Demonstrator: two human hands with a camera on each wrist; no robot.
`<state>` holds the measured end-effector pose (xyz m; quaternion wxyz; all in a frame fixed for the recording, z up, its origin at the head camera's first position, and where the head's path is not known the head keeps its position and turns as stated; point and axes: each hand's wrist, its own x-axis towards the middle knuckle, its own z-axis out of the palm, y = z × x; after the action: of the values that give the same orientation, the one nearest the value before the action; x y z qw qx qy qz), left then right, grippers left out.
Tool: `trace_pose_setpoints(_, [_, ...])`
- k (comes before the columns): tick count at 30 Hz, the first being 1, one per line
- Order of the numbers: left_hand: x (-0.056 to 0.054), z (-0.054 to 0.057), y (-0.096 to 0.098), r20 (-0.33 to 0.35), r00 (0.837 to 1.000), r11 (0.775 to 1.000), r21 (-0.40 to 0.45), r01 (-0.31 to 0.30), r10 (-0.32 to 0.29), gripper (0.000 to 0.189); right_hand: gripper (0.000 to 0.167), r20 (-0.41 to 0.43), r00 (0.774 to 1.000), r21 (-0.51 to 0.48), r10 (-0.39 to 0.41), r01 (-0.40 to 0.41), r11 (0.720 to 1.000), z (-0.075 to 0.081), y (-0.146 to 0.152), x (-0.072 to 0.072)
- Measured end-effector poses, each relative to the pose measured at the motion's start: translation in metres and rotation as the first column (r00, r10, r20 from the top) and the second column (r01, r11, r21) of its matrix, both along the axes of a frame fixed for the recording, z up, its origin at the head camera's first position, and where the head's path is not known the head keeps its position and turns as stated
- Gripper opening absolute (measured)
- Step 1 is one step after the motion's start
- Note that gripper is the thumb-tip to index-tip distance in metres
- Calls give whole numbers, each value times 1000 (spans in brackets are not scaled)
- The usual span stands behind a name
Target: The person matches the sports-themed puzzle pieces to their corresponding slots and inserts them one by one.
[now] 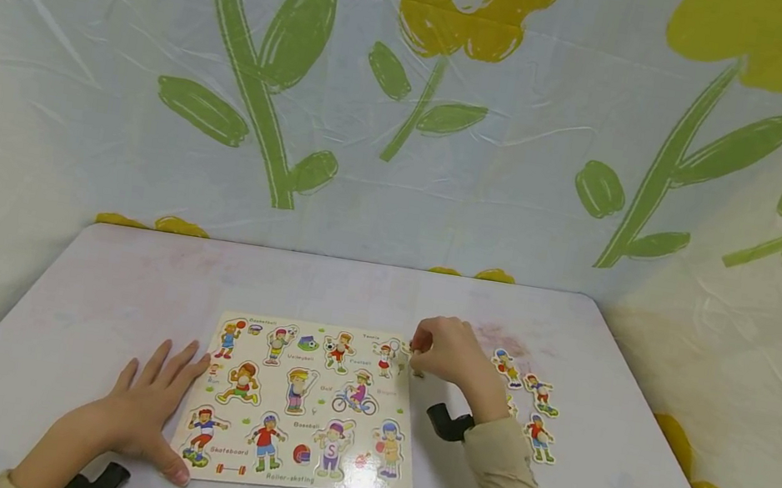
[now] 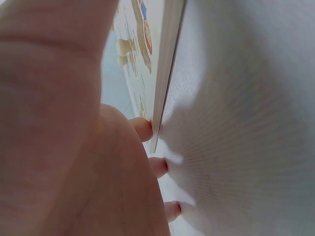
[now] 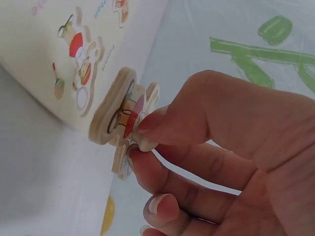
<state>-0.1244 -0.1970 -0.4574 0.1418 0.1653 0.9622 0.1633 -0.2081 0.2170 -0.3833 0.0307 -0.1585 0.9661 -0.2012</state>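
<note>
A wooden peg puzzle board (image 1: 275, 383) printed with sports figures lies on the table. My left hand (image 1: 142, 409) rests along its left edge, fingers spread and thumb by the near left corner. In the left wrist view, one fingertip (image 2: 142, 129) touches the board's side, and two others rest on the table beside it. At the far right corner my right hand (image 1: 453, 359) pinches a wooden puzzle piece (image 3: 106, 115) by its knob between thumb and fingers. The piece is tilted on edge beside the tennis figure (image 3: 78, 49); its printed face is partly hidden by the fingers.
Several loose puzzle pieces (image 1: 541, 394) lie right of the board, some partly behind the right forearm. Black wrist mounts (image 1: 449, 423) sit at both wrists. A flower-printed cloth (image 1: 395, 219) hangs behind the table (image 1: 152, 267) and along its sides.
</note>
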Motion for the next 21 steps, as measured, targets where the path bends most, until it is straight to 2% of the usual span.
trace_pose_setpoints(11, [0, -1, 0, 9, 1000, 1000, 5, -6, 6, 153, 11, -6, 1000, -28, -21, 21, 999, -7, -19, -12])
trace_pose_setpoints(21, [-2, -2, -2, 17, 1000, 1000, 7, -3, 3, 154, 11, 7, 999, 4, -42, 42, 999, -16, -25, -14])
